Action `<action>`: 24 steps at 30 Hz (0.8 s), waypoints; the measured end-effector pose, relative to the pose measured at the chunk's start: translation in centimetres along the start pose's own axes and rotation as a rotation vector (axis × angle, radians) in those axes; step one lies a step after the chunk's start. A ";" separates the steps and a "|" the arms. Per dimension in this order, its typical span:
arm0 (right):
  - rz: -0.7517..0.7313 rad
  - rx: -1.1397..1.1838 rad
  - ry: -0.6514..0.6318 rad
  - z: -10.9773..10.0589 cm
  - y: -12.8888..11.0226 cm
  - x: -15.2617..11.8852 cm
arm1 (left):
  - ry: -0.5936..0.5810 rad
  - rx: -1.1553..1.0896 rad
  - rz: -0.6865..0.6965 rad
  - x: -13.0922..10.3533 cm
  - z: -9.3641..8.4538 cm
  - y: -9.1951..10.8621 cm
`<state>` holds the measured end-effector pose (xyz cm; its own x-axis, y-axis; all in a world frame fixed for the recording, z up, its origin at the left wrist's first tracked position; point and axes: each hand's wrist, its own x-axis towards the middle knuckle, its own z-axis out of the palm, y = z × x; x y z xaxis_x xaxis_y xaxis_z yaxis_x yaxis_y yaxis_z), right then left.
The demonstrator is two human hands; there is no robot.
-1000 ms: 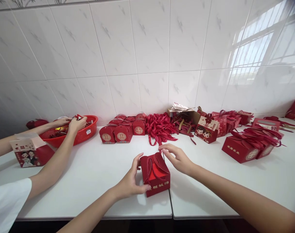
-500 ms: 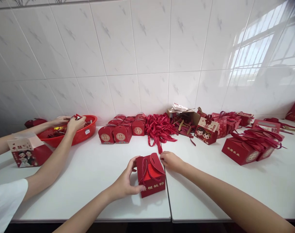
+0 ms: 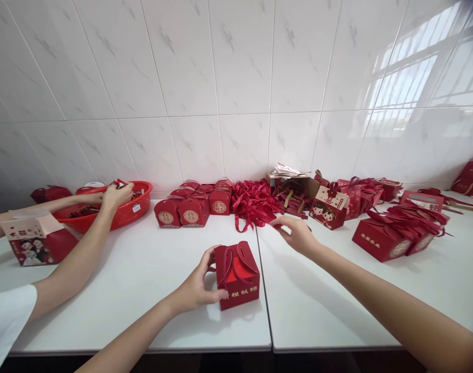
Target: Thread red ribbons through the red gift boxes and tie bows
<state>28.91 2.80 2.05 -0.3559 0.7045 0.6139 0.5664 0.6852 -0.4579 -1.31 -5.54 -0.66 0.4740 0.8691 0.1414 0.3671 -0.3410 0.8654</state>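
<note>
My left hand [image 3: 203, 282] grips the left side of a small dark-red gift box [image 3: 240, 290]. The box stands upright on the table, with a twisted cord handle, curved top flaps and gold characters on its front. Farther back, my right hand [image 3: 298, 235] is at the front edge of a heap of red ribbons [image 3: 254, 202]. Its fingertips are pinched together at a ribbon's end, partly hidden by the hand.
At left, another person's hands [image 3: 117, 197] work over a red basin [image 3: 139, 210] of small packets, near a printed box [image 3: 34, 251]. Red boxes [image 3: 193, 210] stand by the wall, an open carton [image 3: 310, 186] beside the ribbons. Ribboned boxes [image 3: 382, 241] stand at right.
My right hand has moved from beside the gift box back and right to the ribbon heap. The ribbon strand that trailed toward the box has been drawn up. My left hand stays on the box.
</note>
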 end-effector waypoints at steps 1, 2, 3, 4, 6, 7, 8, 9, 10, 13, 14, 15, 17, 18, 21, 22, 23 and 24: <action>0.011 -0.003 0.059 -0.8 -0.2 0.3 | 0.003 -0.001 -0.002 0.0 0.0 0.1; 0.024 -0.001 0.122 -1.5 -0.3 0.7 | 0.006 -0.001 -0.004 0.0 0.0 0.1; 0.034 0.008 0.180 -2.3 -0.5 1.0 | 0.007 -0.002 -0.003 0.0 0.0 0.1; 0.041 0.032 0.230 -3.1 -0.6 1.2 | 0.008 -0.003 0.000 0.0 0.0 0.2; 0.036 0.109 0.296 -4.6 -0.9 1.8 | 0.005 -0.007 0.004 0.0 0.0 0.2; 0.019 0.156 0.315 -5.3 -1.0 2.0 | 0.004 -0.007 0.003 0.0 0.0 0.2; -0.008 0.201 0.330 -6.1 -1.2 2.2 | 0.004 -0.006 0.000 0.0 0.0 0.1; -0.040 0.233 0.359 -6.8 -1.4 2.4 | 0.006 -0.004 -0.002 0.0 0.0 0.1; -0.074 0.247 0.407 -7.5 -1.8 2.5 | 0.008 -0.003 -0.004 0.0 0.0 0.1; -0.148 0.189 0.643 -10.0 -3.5 2.8 | 0.003 -0.006 0.000 0.0 0.0 0.0; -0.167 0.156 0.739 -10.8 -4.3 2.9 | 0.002 -0.008 0.002 0.0 0.0 0.0; -0.192 0.133 0.837 -11.7 -5.0 2.9 | 0.005 -0.010 0.003 0.0 0.0 -0.1; -0.240 0.115 0.982 -13.5 -6.3 2.9 | 0.020 -0.022 0.005 0.0 0.1 -0.2; -0.255 0.115 1.028 -14.3 -6.7 2.8 | 0.033 -0.033 0.006 0.0 0.1 -0.3; -0.214 0.132 1.055 -15.9 -7.2 2.5 | 0.063 -0.065 -0.001 0.0 0.3 -0.1; -0.178 0.151 1.033 -16.2 -7.2 2.4 | 0.065 -0.073 -0.004 0.1 0.4 0.1; -0.132 0.177 1.002 -16.2 -7.1 2.3 | 0.059 -0.079 -0.007 0.1 0.6 0.3; -0.064 0.212 0.966 -16.1 -7.0 2.3 | 0.044 -0.085 -0.011 0.1 0.7 0.5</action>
<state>36.14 -3.37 17.03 0.4308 0.2764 0.8591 0.3889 0.8021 -0.4531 -0.52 -5.86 -0.50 0.4338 0.8882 0.1511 0.3017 -0.3012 0.9046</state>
